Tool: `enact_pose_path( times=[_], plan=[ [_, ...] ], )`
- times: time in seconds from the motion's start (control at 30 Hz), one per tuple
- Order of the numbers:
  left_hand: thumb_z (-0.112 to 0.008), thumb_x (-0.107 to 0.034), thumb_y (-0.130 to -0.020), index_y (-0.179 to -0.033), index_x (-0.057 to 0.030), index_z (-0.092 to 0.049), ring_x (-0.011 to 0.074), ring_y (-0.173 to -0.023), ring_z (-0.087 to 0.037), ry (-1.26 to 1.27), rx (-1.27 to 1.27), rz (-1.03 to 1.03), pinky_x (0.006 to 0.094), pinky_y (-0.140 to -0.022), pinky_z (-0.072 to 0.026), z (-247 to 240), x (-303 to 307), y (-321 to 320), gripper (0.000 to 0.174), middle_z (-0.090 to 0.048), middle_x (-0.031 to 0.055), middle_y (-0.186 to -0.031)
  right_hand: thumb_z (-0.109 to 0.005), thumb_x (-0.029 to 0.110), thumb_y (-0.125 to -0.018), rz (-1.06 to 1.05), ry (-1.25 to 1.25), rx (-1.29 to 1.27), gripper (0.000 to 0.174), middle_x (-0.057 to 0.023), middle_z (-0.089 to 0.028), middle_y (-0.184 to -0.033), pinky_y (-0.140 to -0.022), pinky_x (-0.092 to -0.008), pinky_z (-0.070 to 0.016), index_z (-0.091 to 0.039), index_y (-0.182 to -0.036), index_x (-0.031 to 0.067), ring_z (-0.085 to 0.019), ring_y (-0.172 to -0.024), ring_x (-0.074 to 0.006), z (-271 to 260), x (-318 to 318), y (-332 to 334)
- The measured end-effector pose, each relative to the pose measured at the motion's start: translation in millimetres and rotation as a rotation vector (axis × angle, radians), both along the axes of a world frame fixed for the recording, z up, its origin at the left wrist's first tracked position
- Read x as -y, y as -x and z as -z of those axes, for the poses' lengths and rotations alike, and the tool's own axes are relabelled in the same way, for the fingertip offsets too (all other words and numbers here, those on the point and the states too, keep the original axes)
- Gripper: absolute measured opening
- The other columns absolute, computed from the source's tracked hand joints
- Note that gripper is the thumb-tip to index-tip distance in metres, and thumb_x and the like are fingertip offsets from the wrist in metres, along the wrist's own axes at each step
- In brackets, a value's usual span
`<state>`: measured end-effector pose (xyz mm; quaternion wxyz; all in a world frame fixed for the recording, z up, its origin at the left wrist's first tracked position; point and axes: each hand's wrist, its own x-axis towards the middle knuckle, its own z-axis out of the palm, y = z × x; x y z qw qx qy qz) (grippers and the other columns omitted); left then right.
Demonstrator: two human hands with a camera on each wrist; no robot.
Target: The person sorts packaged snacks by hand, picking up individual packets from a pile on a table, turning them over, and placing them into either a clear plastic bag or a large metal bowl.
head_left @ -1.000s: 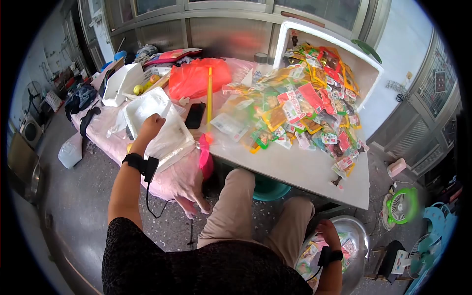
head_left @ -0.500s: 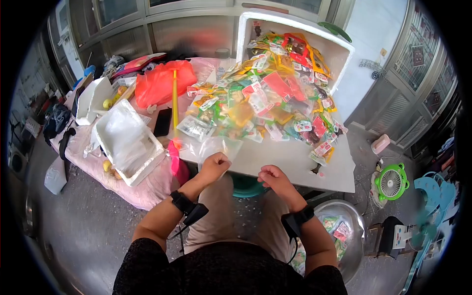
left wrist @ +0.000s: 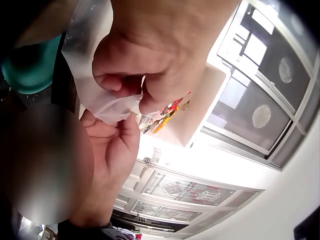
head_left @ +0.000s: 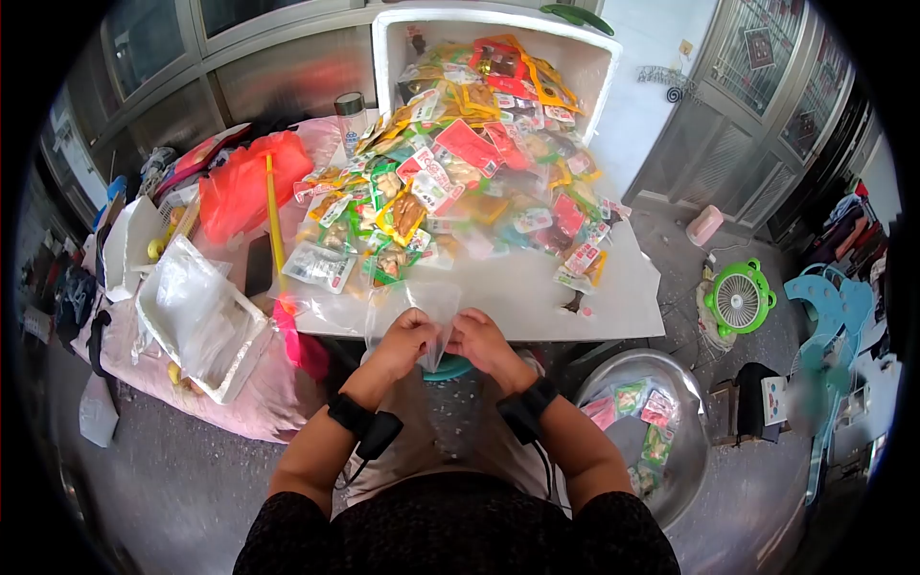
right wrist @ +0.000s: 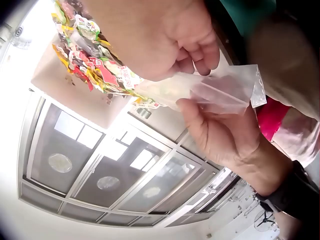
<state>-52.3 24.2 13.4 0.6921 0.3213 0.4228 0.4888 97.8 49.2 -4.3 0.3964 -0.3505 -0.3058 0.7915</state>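
Note:
A clear plastic bag is between the two hands at the table's front edge. My left hand pinches the bag's edge with curled fingers. On the bag's other side, my right hand pinches it between thumb and fingers. The left wrist view has the translucent bag stretched between the left hand and the right hand. In the right wrist view, the bag lies across the left hand, with the right hand above it.
Colourful food packets are heaped on the white table, spilling from a foam box. A metal basin with several packets stands at the right. Left are a foam tray, a phone and a red bag.
Both hands have come together in front of the body, the right from the basin and the left from the foam tray. The clear bag is now held between them. The head view has shifted right.

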Motion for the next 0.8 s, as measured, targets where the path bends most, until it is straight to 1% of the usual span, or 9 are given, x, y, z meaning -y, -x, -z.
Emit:
enact_pose_path(
  times=[0.1, 0.27, 0.4, 0.47, 0.53, 0.6, 0.67, 0.77, 0.8],
  plan=[
    [-0.055, -0.008, -0.075, -0.066, -0.0084, -0.044, 0.0056, -0.052, -0.040, -0.242, -0.136, -0.239, 0.0184, -0.046, -0.0321, -13.9, -9.0, 3.5, 0.015, -0.046, -0.0022, -0.059, -0.046, 0.016, -0.080, 0.059, -0.056, 0.045, 0.008, -0.0035, -0.051, -0.071, -0.058, -0.0287, -0.0452, -0.048, -0.081, 0.0074, -0.051, -0.064, -0.0132, -0.4, -11.2, -7.0],
    [-0.052, -0.004, -0.064, -0.077, -0.0052, -0.047, 0.0326, -0.061, -0.051, -1.018, -1.299, -0.257, 0.0391, -0.054, -0.0426, -11.8, -13.8, -13.5, 0.014, -0.051, 0.0146, -0.067, -0.049, 0.015, -0.077, 0.103, -0.290, 0.361, 0.011, -0.0035, -0.052, -0.072, -0.055, -0.0249, -0.0439, -0.049, -0.080, 0.0047, -0.051, -0.065, -0.0112, -9.8, -22.7, -14.4],
    [-0.048, -0.010, -0.067, -0.078, -0.0039, -0.048, 0.0340, -0.064, -0.052, -0.721, -1.375, -0.162, 0.0432, -0.058, -0.0427, 29.3, -26.4, -22.4, 0.013, -0.052, 0.0149, -0.070, -0.049, 0.011, -0.077, 0.286, -0.608, 0.648, 0.007, -0.0026, -0.050, -0.075, -0.055, -0.0217, -0.0424, -0.048, -0.080, 0.0045, -0.048, -0.064, -0.0093, -3.2, -61.5, -56.6],
    [-0.049, -0.011, -0.066, -0.078, -0.0041, -0.049, 0.0337, -0.065, -0.052, -0.692, -1.426, -0.088, 0.0430, -0.058, -0.0426, 35.4, -27.2, -22.9, 0.013, -0.052, 0.0149, -0.070, -0.055, 0.011, -0.068, 0.607, -0.860, 0.861, 0.016, -0.0093, -0.051, -0.068, -0.055, -0.0267, -0.0407, -0.050, -0.080, 0.0019, -0.050, -0.061, -0.0162, 4.6, -95.8, -100.3],
    [-0.049, -0.012, -0.066, -0.077, -0.0045, -0.049, 0.0334, -0.066, -0.052, -0.679, -1.449, -0.046, 0.0428, -0.059, -0.0425, 37.4, -26.9, -24.1, 0.013, -0.052, 0.0147, -0.070, -0.055, 0.011, -0.065, 0.587, -0.844, 1.271, 0.022, -0.0149, -0.054, -0.074, -0.060, -0.0308, -0.0421, -0.050, -0.083, 0.0002, -0.053, -0.066, -0.0244, -2.6, -126.8, -158.6],
    [-0.050, -0.012, -0.065, -0.075, -0.0049, -0.050, 0.0330, -0.066, -0.052, -0.689, -1.448, -0.042, 0.0424, -0.059, -0.0424, 34.2, -26.9, -24.3, 0.013, -0.052, 0.0142, -0.070, -0.055, 0.012, -0.063, 0.854, -0.596, 1.295, 0.028, -0.0204, -0.055, -0.080, -0.066, -0.0337, -0.0425, -0.048, -0.084, -0.0042, -0.055, -0.075, -0.0296, -17.3, -131.6, -182.8],
    [-0.051, -0.013, -0.064, -0.074, -0.0053, -0.050, 0.0327, -0.066, -0.052, -0.688, -1.453, -0.034, 0.0422, -0.059, -0.0423, 36.1, -28.2, -24.6, 0.012, -0.051, 0.0137, -0.069, -0.057, 0.012, -0.063, 0.729, -0.851, 1.574, 0.015, -0.0141, -0.051, -0.066, -0.056, -0.0310, -0.0393, -0.054, -0.073, 0.0023, -0.051, -0.064, -0.0248, 48.9, -174.6, -244.2],
    [-0.052, -0.016, -0.064, -0.072, -0.0057, -0.050, 0.0321, -0.066, -0.052, -0.695, -1.447, -0.037, 0.0415, -0.059, -0.0424, 35.2, -28.3, -24.2, 0.013, -0.051, 0.0129, -0.068, -0.058, 0.007, -0.059, 0.653, -0.671, 1.287, 0.005, -0.0118, -0.051, -0.059, -0.047, -0.0294, -0.0379, -0.056, -0.063, 0.0053, -0.051, -0.061, -0.0262, 28.7, -165.2, -232.6],
    [-0.053, -0.017, -0.064, -0.071, -0.0058, -0.050, 0.0318, -0.066, -0.052, -0.698, -1.443, -0.039, 0.0412, -0.059, -0.0425, 34.6, -27.1, -24.3, 0.014, -0.051, 0.0126, -0.068, -0.058, 0.005, -0.059, 0.618, -0.392, 1.075, 0.005, -0.0110, -0.052, -0.060, -0.046, -0.0296, -0.0380, -0.055, -0.063, 0.0049, -0.052, -0.062, -0.0257, 5.7, -162.2, -219.8]
  ],
)
